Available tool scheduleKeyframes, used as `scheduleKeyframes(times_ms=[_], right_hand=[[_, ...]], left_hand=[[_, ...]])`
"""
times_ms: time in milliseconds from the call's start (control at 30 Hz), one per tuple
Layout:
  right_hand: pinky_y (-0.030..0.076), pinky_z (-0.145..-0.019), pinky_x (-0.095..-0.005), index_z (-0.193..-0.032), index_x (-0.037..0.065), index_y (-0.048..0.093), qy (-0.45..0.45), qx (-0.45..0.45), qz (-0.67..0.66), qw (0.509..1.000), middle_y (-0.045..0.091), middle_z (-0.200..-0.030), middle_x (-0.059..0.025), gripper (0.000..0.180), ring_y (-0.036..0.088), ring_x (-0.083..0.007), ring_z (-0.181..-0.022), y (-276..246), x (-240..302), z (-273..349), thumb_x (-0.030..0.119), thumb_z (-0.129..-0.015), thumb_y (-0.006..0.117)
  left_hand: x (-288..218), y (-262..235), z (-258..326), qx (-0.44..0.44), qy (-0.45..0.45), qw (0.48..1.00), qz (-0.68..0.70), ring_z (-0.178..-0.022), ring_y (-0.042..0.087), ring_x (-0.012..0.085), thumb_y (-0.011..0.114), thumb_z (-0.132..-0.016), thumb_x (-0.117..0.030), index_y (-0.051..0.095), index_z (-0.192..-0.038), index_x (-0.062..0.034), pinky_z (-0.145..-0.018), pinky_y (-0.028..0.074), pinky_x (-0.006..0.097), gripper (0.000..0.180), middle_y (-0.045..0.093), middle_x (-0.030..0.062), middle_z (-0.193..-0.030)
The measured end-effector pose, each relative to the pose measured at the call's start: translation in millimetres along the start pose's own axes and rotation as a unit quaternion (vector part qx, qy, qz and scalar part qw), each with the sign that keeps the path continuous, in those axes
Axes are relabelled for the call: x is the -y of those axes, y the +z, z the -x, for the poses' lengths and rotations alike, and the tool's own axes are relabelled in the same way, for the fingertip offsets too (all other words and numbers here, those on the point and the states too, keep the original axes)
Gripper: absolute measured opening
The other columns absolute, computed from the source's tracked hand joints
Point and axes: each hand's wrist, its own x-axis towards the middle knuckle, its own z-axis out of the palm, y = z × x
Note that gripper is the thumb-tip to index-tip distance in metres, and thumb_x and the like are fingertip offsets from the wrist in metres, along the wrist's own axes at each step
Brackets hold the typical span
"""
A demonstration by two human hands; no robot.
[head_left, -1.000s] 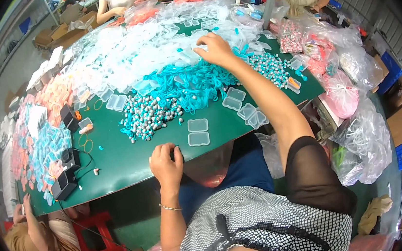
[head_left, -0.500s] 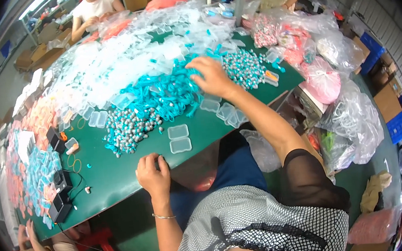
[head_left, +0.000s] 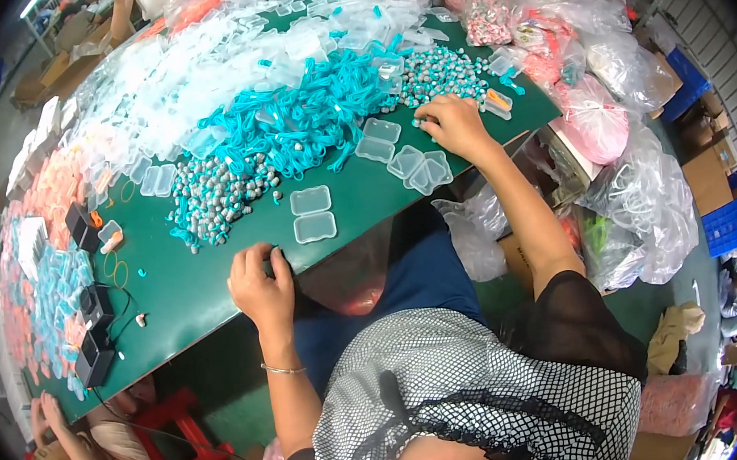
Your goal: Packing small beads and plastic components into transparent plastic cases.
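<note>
My left hand (head_left: 262, 282) rests at the table's front edge with its fingers curled. A small dark spot shows by its thumb, but what the hand holds, if anything, is hidden. Farther right, my right hand (head_left: 455, 127) is closed, fingertips pinching a small grey-and-teal piece (head_left: 416, 122). Between the hands lies an opened clear plastic case (head_left: 311, 202), its two halves flat on the table. More clear cases (head_left: 378, 140) lie just left of my right hand. Heaps of grey-and-teal pieces (head_left: 219, 194) and teal cords (head_left: 286, 131) spread beyond.
A broad pile of clear cases (head_left: 165, 90) covers the far side of the green table (head_left: 187, 294). Black boxes (head_left: 94, 353) with wires and pink and blue packets (head_left: 64, 284) lie left. Filled plastic bags (head_left: 595, 121) crowd the right. Other people sit or stand around.
My right hand has drawn back from the teal cords toward me and to the right, and its fingers have closed together. My left hand stays at the table edge; the whole view has shifted slightly.
</note>
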Motion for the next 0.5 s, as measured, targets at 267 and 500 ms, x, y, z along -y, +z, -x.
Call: scheduleKeyframes(times_ms=[267,500], right_hand=[[0.042,-0.075,-0.0437,-0.087,0.016,0.072,-0.036,-0.043,-0.045,0.997,0.068,-0.083,-0.0011,0.007,0.066,-0.0237,-0.084,6.5,14.1,0.3,0.017,-0.08,0.071],[0.042,-0.083,-0.0376,-0.086,0.008,0.067,-0.178,0.004,-0.268,0.947,0.069,-0.09,-0.0045,0.009,0.064,-0.0234,-0.087,-4.5,136.5,44.4,0.009,-0.079,0.072]], left_hand=[[-1.4,-10.3,-1.4,0.039,-0.031,0.997,0.056,-0.081,0.062,0.0274,0.071,-0.082,-0.008,0.066,-0.088,-0.008,-0.073,0.045,0.038,0.008,0.065,0.007,-0.088],[-16.4,-12.9,-24.1,0.1,-0.076,0.96,0.25,-0.058,0.058,0.0182,0.073,-0.081,-0.006,0.071,-0.089,-0.0017,-0.056,0.048,0.031,0.009,0.066,0.0107,-0.079]])
